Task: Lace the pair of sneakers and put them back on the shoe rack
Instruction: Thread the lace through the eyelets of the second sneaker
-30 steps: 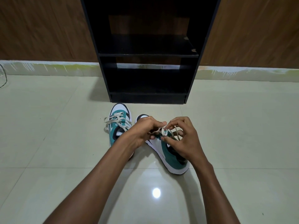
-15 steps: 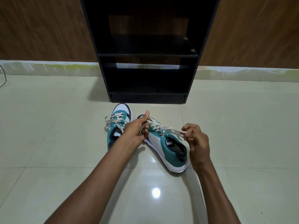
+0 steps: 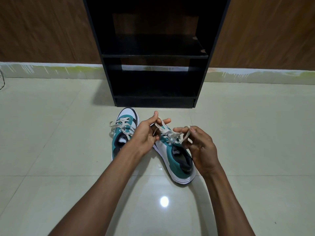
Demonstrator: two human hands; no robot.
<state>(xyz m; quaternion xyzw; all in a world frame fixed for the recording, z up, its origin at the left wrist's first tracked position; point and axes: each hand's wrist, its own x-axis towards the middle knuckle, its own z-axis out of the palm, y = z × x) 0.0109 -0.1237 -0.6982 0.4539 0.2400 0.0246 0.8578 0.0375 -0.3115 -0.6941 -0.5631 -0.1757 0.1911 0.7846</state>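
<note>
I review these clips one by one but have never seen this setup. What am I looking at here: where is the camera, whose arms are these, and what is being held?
There is no machine here. The single view comes from a wide-angle camera worn on a person's head, looking forward and down, so the two bare forearms reaching in from the bottom are that person's own.

On the pale tiled floor lie two teal and white sneakers. The left sneaker lies untouched, its lace loosely threaded. Both hands work over the right sneaker: the left hand and the right hand each pinch a part of its cream lace, apparently tying it.

Behind the shoes stands a black shoe rack against a wood-panelled wall; no shoes show on its visible shelves.
</note>
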